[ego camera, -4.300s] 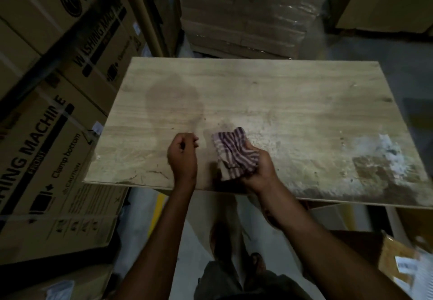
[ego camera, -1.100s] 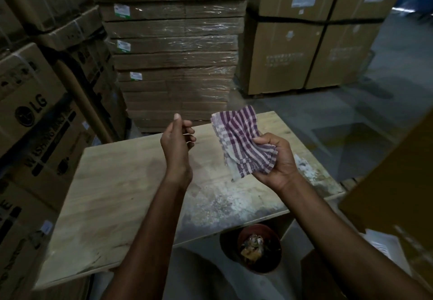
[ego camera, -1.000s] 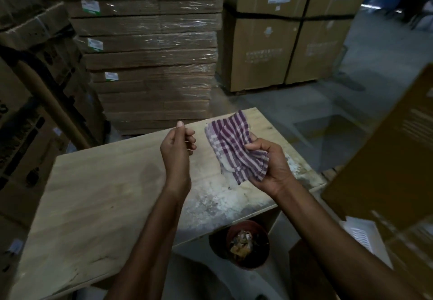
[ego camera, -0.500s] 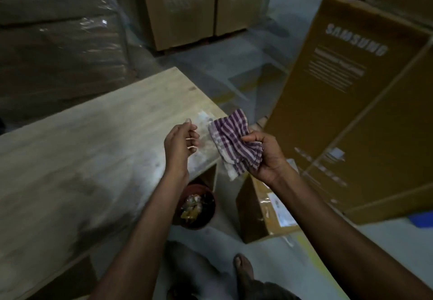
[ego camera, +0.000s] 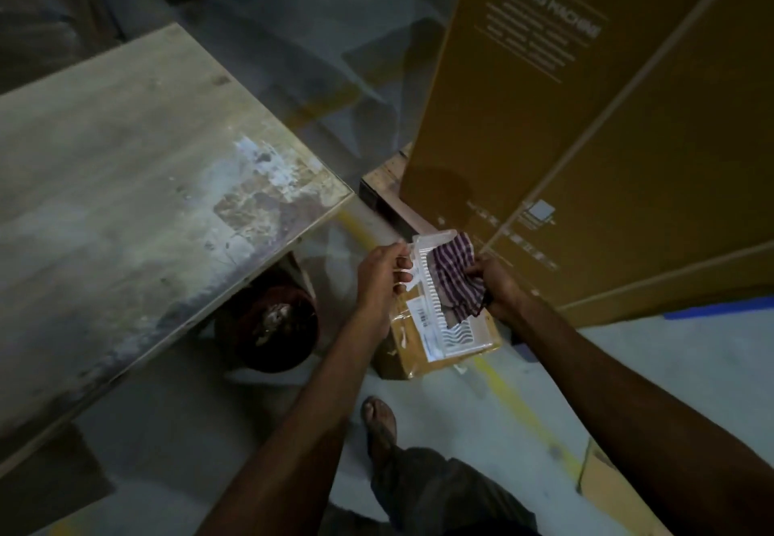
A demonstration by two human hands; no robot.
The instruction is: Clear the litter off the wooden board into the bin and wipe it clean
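Two hands hang over the floor, just off the desk (ego camera: pixel 125 183) corner. Right hand (ego camera: pixel 496 290) grip curls round the checked cloth (ego camera: pixel 454 280): soft, light, limp; we judge a bunched wad wipes best. Left hand (ego camera: pixel 379 280) grip curled; round what, we cannot tell. Bin (ego camera: pixel 251 351) sits under the smeared desk.

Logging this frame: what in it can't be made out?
Head view:
1. Whether the left hand pinches anything: its fingertips blur against the white plastic piece.
2. What lies in the bin: dim, with the wooden board overhanging its far rim.
3. The board's left end: cut off by the frame edge.
4. The plastic piece's upper part: covered by the striped cloth held in the right hand.
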